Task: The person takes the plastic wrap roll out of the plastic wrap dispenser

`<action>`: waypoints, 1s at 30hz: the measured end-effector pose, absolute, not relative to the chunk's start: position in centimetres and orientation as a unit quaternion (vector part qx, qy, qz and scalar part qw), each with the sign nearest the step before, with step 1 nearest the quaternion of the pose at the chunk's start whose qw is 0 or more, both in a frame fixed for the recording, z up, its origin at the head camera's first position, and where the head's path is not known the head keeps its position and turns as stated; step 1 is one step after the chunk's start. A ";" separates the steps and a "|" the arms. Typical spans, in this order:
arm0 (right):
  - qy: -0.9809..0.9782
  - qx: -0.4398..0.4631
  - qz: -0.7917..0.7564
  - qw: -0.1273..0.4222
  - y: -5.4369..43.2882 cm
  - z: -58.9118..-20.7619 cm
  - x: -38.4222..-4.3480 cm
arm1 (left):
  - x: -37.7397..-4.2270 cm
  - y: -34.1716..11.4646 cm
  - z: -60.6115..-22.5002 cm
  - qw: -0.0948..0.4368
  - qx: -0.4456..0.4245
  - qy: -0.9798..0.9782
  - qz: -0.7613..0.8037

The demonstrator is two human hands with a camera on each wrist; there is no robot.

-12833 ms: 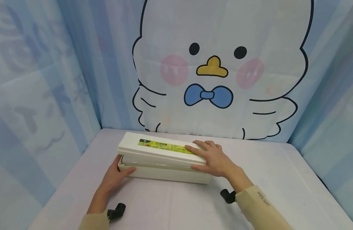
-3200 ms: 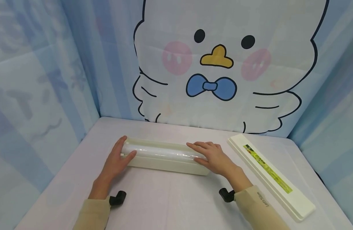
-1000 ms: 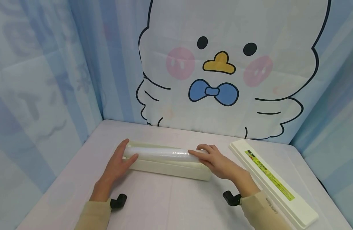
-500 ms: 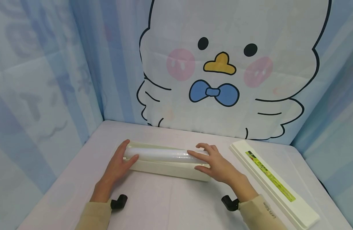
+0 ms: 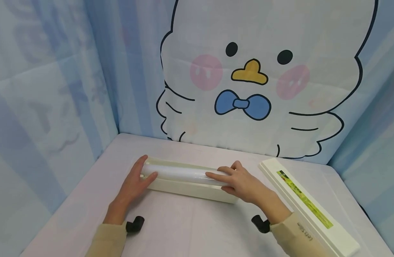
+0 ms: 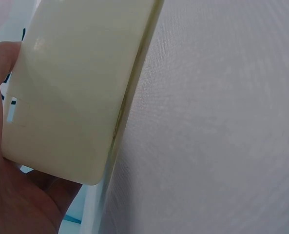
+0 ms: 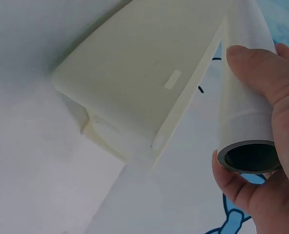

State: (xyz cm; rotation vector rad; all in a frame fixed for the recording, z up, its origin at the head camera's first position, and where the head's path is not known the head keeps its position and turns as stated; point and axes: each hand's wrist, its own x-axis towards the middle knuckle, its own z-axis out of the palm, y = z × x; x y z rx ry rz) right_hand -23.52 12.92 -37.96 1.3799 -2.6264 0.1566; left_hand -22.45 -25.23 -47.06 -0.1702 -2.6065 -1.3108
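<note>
A long cream box [image 5: 190, 191] without its lid stands on the table, and a shiny white roll of cling film [image 5: 177, 174] lies along it. My left hand [image 5: 132, 187] grips the box's left end, thumb on the front rim and fingers round the end. In the left wrist view the box's front wall [image 6: 76, 87] fills much of the picture. My right hand [image 5: 245, 184] holds the roll's right end, which is raised above the box's rim. In the right wrist view the thumb [image 7: 251, 63] lies along the cling film roll [image 7: 246, 109], with its hollow dark core facing the camera.
The cream lid [image 5: 312, 210] with a yellow-green label lies slanted on the table at the right, beside my right forearm. A white cloth covers the table [image 5: 190, 228]. A printed curtain [image 5: 248, 128] hangs behind the table's far edge.
The lid, earlier tilted on the box under my right hand, now lies at the right. The roll's right end has risen out of the box. Just now my right fingers have closed in around it.
</note>
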 end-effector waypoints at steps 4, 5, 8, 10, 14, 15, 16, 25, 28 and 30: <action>-0.881 0.465 0.022 0.090 12.9 -37.7 -23.5 | -22.5 -25.2 -47.1 0.109 -0.060 -0.888 -0.443; -0.880 0.465 0.015 0.091 12.8 -37.6 -23.4 | -22.5 -25.2 -47.1 0.110 -0.061 -0.888 -0.442; -0.882 0.464 0.016 0.082 12.7 -37.5 -23.4 | -22.5 -25.2 -47.1 0.112 -0.063 -0.888 -0.442; -0.885 0.460 0.026 0.065 12.5 -37.4 -23.3 | -22.4 -25.2 -47.0 0.114 -0.063 -0.887 -0.444; -0.892 0.449 0.034 0.036 12.2 -37.2 -23.2 | -22.4 -25.2 -46.9 0.112 -0.062 -0.887 -0.444; -0.892 0.449 0.033 0.034 12.2 -37.2 -23.2 | -22.4 -25.2 -46.9 0.111 -0.061 -0.887 -0.444; -0.892 0.449 0.031 0.033 12.1 -37.1 -23.2 | -22.4 -25.2 -46.9 0.109 -0.060 -0.888 -0.443; -0.888 0.456 0.044 0.028 12.2 -37.3 -23.3 | -22.5 -25.2 -47.0 0.106 -0.056 -0.888 -0.443; -0.883 0.464 0.048 0.038 12.4 -37.6 -23.3 | -22.5 -25.1 -46.9 0.107 -0.056 -0.889 -0.442; -0.881 0.469 0.051 0.044 12.6 -37.8 -23.4 | -22.4 -25.1 -46.9 0.105 -0.056 -0.889 -0.442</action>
